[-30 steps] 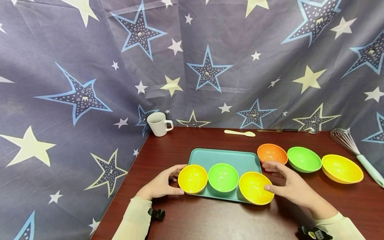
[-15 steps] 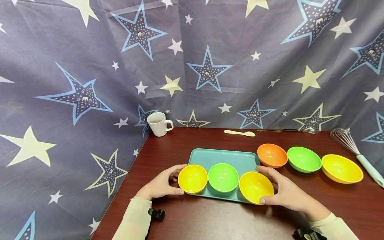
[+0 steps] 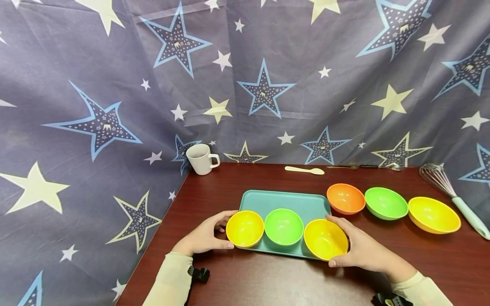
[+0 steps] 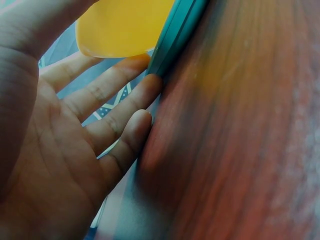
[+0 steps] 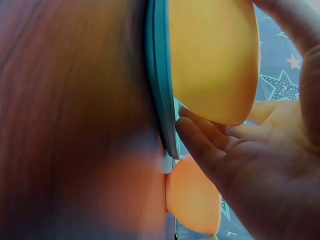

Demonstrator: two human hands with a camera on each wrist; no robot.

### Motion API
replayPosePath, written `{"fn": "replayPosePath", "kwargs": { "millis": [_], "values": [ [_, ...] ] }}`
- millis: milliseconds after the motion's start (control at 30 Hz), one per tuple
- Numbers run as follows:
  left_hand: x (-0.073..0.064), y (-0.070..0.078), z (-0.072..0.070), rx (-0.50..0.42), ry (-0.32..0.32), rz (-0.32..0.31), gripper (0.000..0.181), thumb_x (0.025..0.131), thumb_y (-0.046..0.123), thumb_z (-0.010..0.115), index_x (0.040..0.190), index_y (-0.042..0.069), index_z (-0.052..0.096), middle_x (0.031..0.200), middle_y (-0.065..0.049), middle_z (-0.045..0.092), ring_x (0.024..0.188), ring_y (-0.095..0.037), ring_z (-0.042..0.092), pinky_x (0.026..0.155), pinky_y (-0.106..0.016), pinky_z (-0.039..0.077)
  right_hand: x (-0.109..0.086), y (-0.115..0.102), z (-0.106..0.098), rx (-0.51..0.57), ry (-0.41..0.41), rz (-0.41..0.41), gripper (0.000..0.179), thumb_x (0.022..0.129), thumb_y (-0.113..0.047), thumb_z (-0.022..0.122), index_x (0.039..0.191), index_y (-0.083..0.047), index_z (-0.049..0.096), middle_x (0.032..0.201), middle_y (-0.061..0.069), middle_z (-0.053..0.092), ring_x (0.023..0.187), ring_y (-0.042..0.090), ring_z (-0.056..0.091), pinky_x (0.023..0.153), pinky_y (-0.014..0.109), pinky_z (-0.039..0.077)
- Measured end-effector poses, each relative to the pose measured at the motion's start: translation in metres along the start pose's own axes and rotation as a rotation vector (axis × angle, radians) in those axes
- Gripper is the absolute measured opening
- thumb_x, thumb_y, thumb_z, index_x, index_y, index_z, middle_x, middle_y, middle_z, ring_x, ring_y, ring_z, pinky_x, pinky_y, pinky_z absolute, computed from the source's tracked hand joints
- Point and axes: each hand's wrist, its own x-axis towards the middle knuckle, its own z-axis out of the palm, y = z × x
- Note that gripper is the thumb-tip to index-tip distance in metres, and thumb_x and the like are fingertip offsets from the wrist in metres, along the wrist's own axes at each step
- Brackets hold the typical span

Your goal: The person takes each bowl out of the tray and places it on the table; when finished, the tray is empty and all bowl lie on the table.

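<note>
In the head view a teal tray (image 3: 287,198) bears a yellow bowl (image 3: 245,228) at its left, a green bowl (image 3: 284,226) in the middle and another yellow bowl (image 3: 326,240) at its right, which overhangs the front edge. My left hand (image 3: 206,232) lies beside the left yellow bowl, its thumb low at the front; the left wrist view shows its fingers (image 4: 107,120) spread and nearly straight, fingertips right at the tray's edge. Around the right yellow bowl stands my right hand (image 3: 361,248), thumb in front, with extended fingers (image 5: 197,140) by the tray's end.
Right of the tray stand an orange bowl (image 3: 346,199), a green bowl (image 3: 386,203) and a yellow bowl (image 3: 434,215). A whisk (image 3: 455,199) lies beyond them. Along the back are a white mug (image 3: 200,159), a cream spoon (image 3: 304,170) and some dark cutlery (image 3: 380,167).
My right hand has moved left and forward to the right yellow bowl, its thumb now at the bowl's front. My left hand and the bowls stay in place; the head view has shifted slightly.
</note>
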Motion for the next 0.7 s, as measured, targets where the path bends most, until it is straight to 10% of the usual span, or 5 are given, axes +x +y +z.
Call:
{"fn": "replayPosePath", "kwargs": {
  "millis": [700],
  "values": [
    [0.0002, -0.0046, 0.0007, 0.022, 0.003, 0.026, 0.091, 0.082, 0.035, 0.092, 0.158, 0.033, 0.043, 0.132, 0.008, 0.066, 0.115, -0.017, 0.064, 0.092, -0.037, 0.053, 0.0012, -0.0032, 0.0028, -0.008, 0.021, -0.019, 0.113, 0.066, -0.054, 0.097, 0.155, -0.01, 0.044, 0.15, 0.008, 0.053, 0.124, 0.024, 0.056, 0.1, 0.043, 0.05]
  ]
}}
